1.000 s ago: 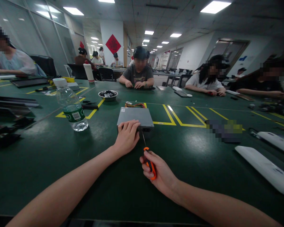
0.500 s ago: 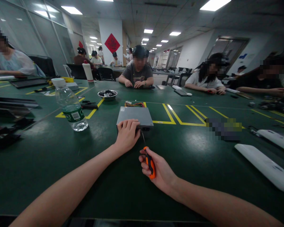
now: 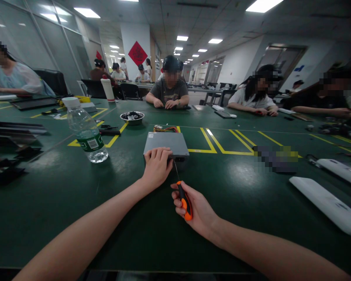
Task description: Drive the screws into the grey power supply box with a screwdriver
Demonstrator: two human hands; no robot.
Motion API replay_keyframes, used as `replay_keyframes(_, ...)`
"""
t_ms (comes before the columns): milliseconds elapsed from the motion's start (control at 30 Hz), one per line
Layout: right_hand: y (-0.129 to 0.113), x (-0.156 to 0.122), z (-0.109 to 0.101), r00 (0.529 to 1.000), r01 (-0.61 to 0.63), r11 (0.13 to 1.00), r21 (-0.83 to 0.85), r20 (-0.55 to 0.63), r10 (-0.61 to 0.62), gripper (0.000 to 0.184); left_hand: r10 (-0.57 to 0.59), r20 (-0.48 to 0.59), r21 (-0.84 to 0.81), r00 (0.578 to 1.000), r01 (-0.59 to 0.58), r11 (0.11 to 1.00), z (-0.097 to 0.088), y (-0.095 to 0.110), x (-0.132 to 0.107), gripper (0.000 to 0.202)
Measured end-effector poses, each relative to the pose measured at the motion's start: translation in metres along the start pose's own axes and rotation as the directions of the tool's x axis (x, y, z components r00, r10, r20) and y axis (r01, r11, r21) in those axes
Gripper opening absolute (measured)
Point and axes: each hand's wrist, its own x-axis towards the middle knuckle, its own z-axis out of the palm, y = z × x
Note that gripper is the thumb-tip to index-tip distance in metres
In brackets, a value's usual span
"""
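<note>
Screwdriver (image 3: 186,203) and grey metal box (image 3: 171,143) sit in the middle of the head view, placed almost exactly as half a second ago. The clearest change at the hands is in the orange and black handle: it has turned a little in the right hand (image 3: 199,210), and more of its black side faces up than a second ago. The right fingers are wrapped on that handle, and the thin shaft runs up to the box's front face, beside the dark socket; whether the tip touches cannot be told. The left hand (image 3: 157,164) stays on the box's near edge, fingers close together on top, thumb down at the front, clamped on it. The box lies on the green table (image 3: 119,238), coloured wires (image 3: 165,129) bunched behind its far edge. In the background, a standing person in white (image 3: 148,67) now appears beside the pillar, nearer to it than half a second ago.

Beyond the box to the left, a metal bowl (image 3: 132,122) holds a heap of small dark parts with some pale pieces. Nearer, a capped clear bottle (image 3: 90,143) with a green label contains clear liquid; its level is hard to read. Farther back stands a white cup (image 3: 107,90), its contents hidden.
</note>
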Motion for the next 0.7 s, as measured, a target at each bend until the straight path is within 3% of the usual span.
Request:
replay_keyframes(133, -0.0004, -0.0001, -0.0006, 0.999, 0.034, 0.999, -0.017, 0.003, -0.034, 0.013, -0.001, 0.005, 0.000, 1.000, 0.001, 1.000, -0.0003, 0.0008, 0.0005, 0.018)
replay_keyframes(367, -0.0013, -0.0009, 0.0030, 0.999, -0.027, 1.000, 0.016, 0.023, 0.026, 0.024, -0.004, 0.005, -0.003, 1.000, 0.004, 1.000, 0.0002, -0.0004, 0.0004, 0.017)
replay_keyframes(700, 0.0008, 0.0012, -0.0007, 0.997, 0.073, 0.997, -0.028, 0.015, -0.072, 0.020, 0.006, 0.007, -0.011, 1.000, -0.006, 1.000, -0.0011, 0.0001, 0.0005, 0.018)
